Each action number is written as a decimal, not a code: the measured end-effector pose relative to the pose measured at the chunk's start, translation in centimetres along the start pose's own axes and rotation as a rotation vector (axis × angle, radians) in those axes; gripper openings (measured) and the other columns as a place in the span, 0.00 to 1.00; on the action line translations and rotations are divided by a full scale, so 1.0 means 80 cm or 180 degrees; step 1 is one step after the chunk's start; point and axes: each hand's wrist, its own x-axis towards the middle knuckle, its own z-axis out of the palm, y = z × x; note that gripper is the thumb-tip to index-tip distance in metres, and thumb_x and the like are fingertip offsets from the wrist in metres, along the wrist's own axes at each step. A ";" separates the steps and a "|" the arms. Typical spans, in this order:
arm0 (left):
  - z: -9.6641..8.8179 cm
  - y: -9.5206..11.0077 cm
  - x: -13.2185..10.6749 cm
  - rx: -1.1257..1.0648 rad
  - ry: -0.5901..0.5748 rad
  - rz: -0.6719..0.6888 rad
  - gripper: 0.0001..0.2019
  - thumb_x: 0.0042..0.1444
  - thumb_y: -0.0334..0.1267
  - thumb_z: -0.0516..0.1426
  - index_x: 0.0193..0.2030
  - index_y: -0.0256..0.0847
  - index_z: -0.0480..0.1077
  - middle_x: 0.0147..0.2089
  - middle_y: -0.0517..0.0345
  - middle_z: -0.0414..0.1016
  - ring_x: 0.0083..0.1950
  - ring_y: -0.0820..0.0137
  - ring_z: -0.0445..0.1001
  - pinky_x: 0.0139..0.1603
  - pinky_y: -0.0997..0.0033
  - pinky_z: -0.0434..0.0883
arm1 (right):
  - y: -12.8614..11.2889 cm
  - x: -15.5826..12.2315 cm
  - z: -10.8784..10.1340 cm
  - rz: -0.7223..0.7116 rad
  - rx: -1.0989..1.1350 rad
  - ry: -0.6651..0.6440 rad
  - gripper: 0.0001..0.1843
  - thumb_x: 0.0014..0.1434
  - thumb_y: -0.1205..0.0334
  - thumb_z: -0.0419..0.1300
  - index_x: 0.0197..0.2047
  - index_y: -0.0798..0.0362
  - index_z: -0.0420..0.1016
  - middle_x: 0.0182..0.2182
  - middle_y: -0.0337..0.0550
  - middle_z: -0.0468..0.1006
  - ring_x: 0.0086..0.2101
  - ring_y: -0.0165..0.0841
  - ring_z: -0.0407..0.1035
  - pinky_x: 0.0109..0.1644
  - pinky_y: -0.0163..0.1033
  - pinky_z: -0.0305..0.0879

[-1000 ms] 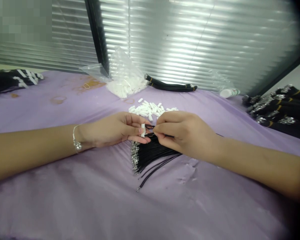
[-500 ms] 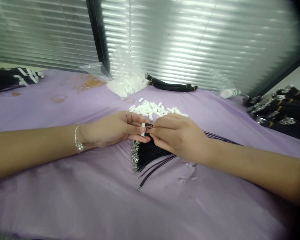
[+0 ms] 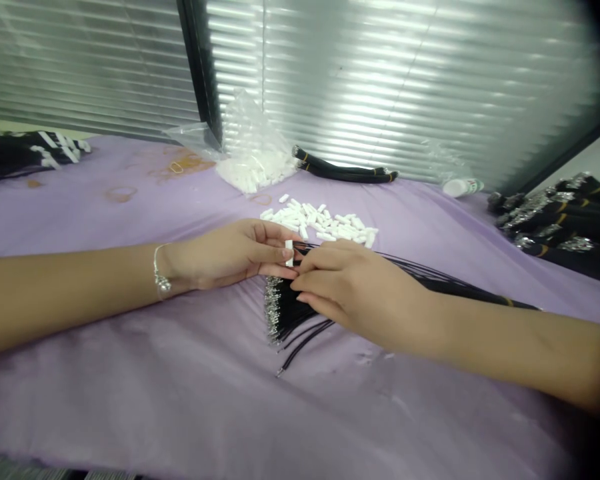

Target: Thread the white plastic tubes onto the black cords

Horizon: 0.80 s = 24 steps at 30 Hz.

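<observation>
Head view: the left hand (image 3: 225, 253) pinches a small white plastic sleeve (image 3: 289, 253) upright between thumb and fingertips, just above a fanned bundle of black cords (image 3: 290, 310) with crimped metal ends, lying on the purple-covered tabletop (image 3: 130, 393). The right hand (image 3: 365, 297) has its fingers closed over cords right beside the sleeve, and those cords now run farther right under the forearm than a moment ago. A loose pile of white sleeves (image 3: 320, 227) lies beyond the hands, near a clear plastic bag (image 3: 253, 153) holding more. A white bottle (image 3: 463, 187) carries a label too small to read.
</observation>
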 end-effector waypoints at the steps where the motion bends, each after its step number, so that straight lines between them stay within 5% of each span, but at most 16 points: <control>1: 0.000 0.000 0.000 0.0011 -0.0025 0.0006 0.10 0.55 0.27 0.54 0.43 0.36 0.70 0.39 0.56 0.74 0.42 0.75 0.73 0.46 0.77 0.70 | 0.001 0.001 0.001 0.0044 0.0145 -0.0001 0.10 0.57 0.68 0.52 0.30 0.56 0.74 0.31 0.42 0.73 0.34 0.30 0.66 0.40 0.38 0.61; 15: 0.001 0.001 -0.002 0.0180 -0.0074 -0.0041 0.10 0.55 0.27 0.54 0.44 0.36 0.68 0.38 0.55 0.74 0.42 0.73 0.73 0.50 0.72 0.68 | 0.002 -0.003 -0.018 0.1001 0.1652 -0.0232 0.04 0.55 0.68 0.52 0.32 0.54 0.68 0.25 0.32 0.69 0.25 0.21 0.60 0.27 0.28 0.55; 24: 0.003 0.002 -0.002 0.0176 0.0021 -0.0070 0.09 0.55 0.27 0.53 0.44 0.36 0.67 0.37 0.56 0.72 0.41 0.75 0.72 0.48 0.73 0.69 | 0.009 0.000 -0.018 0.1183 0.2540 -0.0316 0.06 0.56 0.63 0.53 0.34 0.55 0.69 0.24 0.36 0.67 0.23 0.22 0.57 0.25 0.28 0.54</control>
